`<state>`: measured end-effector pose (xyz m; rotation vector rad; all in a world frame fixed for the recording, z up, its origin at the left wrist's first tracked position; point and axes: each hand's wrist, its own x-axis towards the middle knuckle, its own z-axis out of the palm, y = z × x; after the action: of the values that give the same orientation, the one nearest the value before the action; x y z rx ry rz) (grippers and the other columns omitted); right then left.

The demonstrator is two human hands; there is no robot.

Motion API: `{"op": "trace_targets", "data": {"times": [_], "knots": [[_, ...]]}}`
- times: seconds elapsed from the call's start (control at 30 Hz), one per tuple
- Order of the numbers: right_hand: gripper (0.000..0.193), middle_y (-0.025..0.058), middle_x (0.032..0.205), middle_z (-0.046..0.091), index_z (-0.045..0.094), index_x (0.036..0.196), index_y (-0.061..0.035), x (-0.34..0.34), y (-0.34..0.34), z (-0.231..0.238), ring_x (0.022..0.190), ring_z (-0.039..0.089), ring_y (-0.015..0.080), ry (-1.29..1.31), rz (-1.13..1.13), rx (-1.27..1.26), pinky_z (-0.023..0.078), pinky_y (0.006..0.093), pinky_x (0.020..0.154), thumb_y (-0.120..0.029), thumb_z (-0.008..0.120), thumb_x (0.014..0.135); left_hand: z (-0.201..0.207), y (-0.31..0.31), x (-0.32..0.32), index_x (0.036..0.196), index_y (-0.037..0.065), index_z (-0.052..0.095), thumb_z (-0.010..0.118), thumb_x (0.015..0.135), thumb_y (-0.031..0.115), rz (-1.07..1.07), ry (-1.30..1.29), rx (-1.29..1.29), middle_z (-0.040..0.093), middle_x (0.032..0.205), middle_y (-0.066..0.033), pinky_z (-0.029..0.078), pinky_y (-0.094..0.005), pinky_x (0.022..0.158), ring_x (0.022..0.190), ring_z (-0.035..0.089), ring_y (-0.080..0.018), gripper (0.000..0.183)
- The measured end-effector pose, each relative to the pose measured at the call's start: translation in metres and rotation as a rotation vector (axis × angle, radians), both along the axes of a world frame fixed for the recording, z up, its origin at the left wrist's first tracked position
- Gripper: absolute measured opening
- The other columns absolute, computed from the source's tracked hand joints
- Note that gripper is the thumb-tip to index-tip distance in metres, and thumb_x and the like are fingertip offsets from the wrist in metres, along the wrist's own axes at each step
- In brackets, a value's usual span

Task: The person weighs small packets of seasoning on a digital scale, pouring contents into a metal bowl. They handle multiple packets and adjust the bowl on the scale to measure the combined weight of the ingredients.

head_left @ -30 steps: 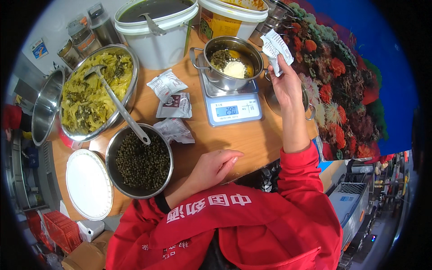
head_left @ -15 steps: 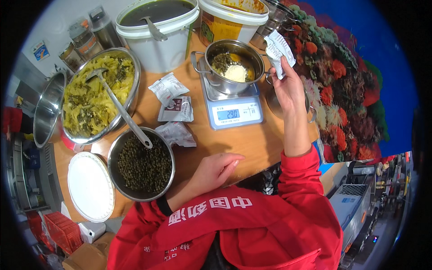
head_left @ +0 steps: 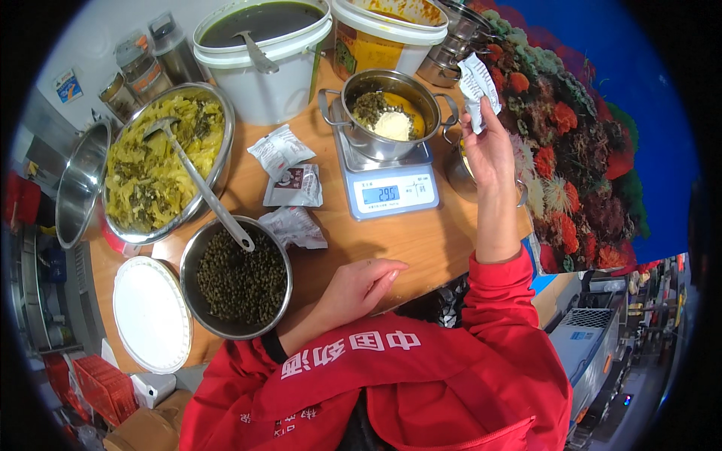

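My right hand (head_left: 487, 150) is raised to the right of a steel pot (head_left: 387, 149), shut on a white printed sachet (head_left: 477, 83) held upright between thumb and fingers. Inside the pot lie white powder (head_left: 393, 125), dark green peppercorn-like grains (head_left: 370, 105) and yellow-orange oil. It stands on a digital kitchen scale (head_left: 392, 195) with a lit display. Low at the table's front edge rests my left hand (head_left: 361, 289), empty, its fingers loosely stretched to the right. Beside its wrist is a steel bowl (head_left: 280, 312) of dark green grains.
Several sachets (head_left: 295, 186) lie left of the scale. Behind them stand a white bucket (head_left: 259, 86) of dark liquid and a bucket (head_left: 368, 52) with orange residue. At left are a basin (head_left: 228, 161) of pickled greens with a ladle (head_left: 197, 174) and a white lid (head_left: 150, 316). Another pot (head_left: 459, 177) stands right.
My right hand has moved slightly right and away from the pot, with the sachet now more upright. The scale's reading has risen slightly. My left hand stays put.
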<state>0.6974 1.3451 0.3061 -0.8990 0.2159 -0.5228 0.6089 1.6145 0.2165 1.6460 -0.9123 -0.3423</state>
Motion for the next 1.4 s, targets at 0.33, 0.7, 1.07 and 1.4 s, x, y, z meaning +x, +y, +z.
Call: {"op": "trace_targets", "data": {"times": [0.33, 0.7, 1.07, 1.4], "knots": [[0.036, 0.0072, 0.104, 0.063, 0.056, 0.111, 0.0014, 0.007, 0.03, -0.015, 0.093, 0.057, 0.012, 0.06, -0.163, -0.819, 0.045, 0.026, 0.084, -0.015, 0.069, 0.082, 0.002, 0.001, -0.001, 0.104, 0.009, 0.062, 0.052, 0.089, 0.012, -0.008, -0.003, -0.001, 0.062, 0.08, -0.0124, 0.048, -0.0354, 0.063, 0.071, 0.061, -0.0283, 0.019], [0.039, 0.0076, 0.101, 0.065, 0.057, 0.112, 0.0006, 0.018, 0.027, -0.018, 0.093, 0.058, 0.0135, 0.051, -0.194, -0.975, 0.045, 0.0281, 0.085, -0.018, 0.07, 0.08, 0.001, 0.001, 0.0, 0.105, 0.009, 0.061, 0.052, 0.088, 0.011, -0.016, 0.01, -0.01, 0.061, 0.077, -0.0105, 0.048, -0.0349, 0.062, 0.069, 0.061, -0.0264, 0.019], [0.023, 0.007, 0.104, 0.062, 0.056, 0.108, -0.001, 0.006, 0.021, -0.005, 0.088, 0.058, 0.0137, 0.065, -0.004, -0.219, 0.049, 0.027, 0.073, -0.013, 0.06, 0.089, 0.003, 0.001, -0.001, 0.104, 0.009, 0.061, 0.052, 0.089, 0.01, -0.004, 0.008, -0.025, 0.061, 0.077, -0.0107, 0.047, -0.0343, 0.061, 0.068, 0.06, -0.0255, 0.018], [0.024, 0.0101, 0.103, 0.06, 0.054, 0.111, -0.0001, -0.003, 0.005, -0.008, 0.087, 0.059, 0.0193, -0.014, 0.153, 0.21, 0.052, 0.0262, 0.071, -0.012, 0.058, 0.09, -0.001, -0.001, -0.001, 0.104, 0.006, 0.063, 0.051, 0.088, 0.006, 0.011, -0.007, -0.031, 0.061, 0.073, -0.0084, 0.047, -0.0289, 0.061, 0.064, 0.06, -0.0188, 0.02]]}}
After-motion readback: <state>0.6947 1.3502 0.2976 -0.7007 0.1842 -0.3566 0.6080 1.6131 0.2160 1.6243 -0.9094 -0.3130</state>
